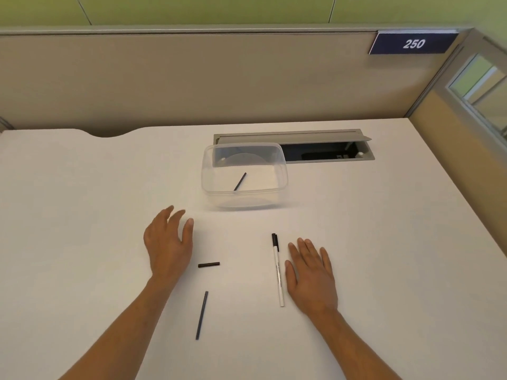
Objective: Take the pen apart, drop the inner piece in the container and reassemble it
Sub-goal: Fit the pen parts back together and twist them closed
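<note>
Dark thin rod (pixel 201 315) on tabletop (pixel 82 215), short black piece (pixel 209 265) beyond; white pen (pixel 277 270) beside flat, empty right hand (pixel 311 275); left hand (pixel 168 242) spread, empty; container (pixel 244 175) holds a dark stick (pixel 240 181).

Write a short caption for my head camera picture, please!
Two empty hands, left hand and right hand, rest beside a white pen; thin dark refill inside clear plastic container.
</note>
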The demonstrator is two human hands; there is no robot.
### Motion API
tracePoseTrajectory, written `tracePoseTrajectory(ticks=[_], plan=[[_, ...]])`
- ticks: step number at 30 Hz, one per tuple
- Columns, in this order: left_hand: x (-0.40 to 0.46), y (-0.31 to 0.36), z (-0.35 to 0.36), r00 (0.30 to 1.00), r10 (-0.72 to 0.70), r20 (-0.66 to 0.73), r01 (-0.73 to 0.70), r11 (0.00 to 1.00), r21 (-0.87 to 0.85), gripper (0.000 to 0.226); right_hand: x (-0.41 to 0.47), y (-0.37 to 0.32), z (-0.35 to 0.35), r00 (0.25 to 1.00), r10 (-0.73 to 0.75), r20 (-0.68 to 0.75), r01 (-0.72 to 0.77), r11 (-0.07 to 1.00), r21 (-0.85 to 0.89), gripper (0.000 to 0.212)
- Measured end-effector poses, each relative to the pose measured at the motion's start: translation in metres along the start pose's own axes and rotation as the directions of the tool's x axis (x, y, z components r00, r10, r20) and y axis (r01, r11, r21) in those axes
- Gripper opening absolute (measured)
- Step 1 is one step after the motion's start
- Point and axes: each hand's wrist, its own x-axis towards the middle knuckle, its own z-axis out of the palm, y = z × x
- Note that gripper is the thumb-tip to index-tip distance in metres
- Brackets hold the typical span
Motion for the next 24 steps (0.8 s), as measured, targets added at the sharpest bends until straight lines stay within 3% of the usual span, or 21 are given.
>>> tracePoseTrajectory(ticks=[6,10,16,19,24], plan=[[-0.058,-0.011,-0.019,0.994,0.047,0.101,-0.046,0.999,-0.008,0.043,-0.001,-0.001,0.000,1.000,0.003,0.001,-0.003,1.000,-0.002,0.045],[-0.087,-0.013,-0.030,0.993,0.021,0.116,-0.021,1.000,-0.001,0.036,-0.002,-0.005,-0.003,1.000,0.021,0.020,-0.022,0.999,0.045,0.043],[-0.109,-0.005,-0.036,0.970,0.025,0.242,-0.036,0.999,0.039,0.031,-0.006,-0.018,-0.011,0.997,0.074,-0.013,-0.072,0.988,0.136,0.036],[-0.116,0.004,-0.038,0.952,-0.020,0.305,-0.001,0.998,0.067,0.029,-0.010,-0.026,-0.018,0.994,0.080,-0.071,-0.072,0.992,0.108,0.032],[-0.122,0.018,-0.043,0.897,-0.182,0.402,0.132,0.980,0.150,0.034,-0.013,-0.037,-0.021,0.995,0.094,0.019,-0.095,0.991,0.092,0.037]])
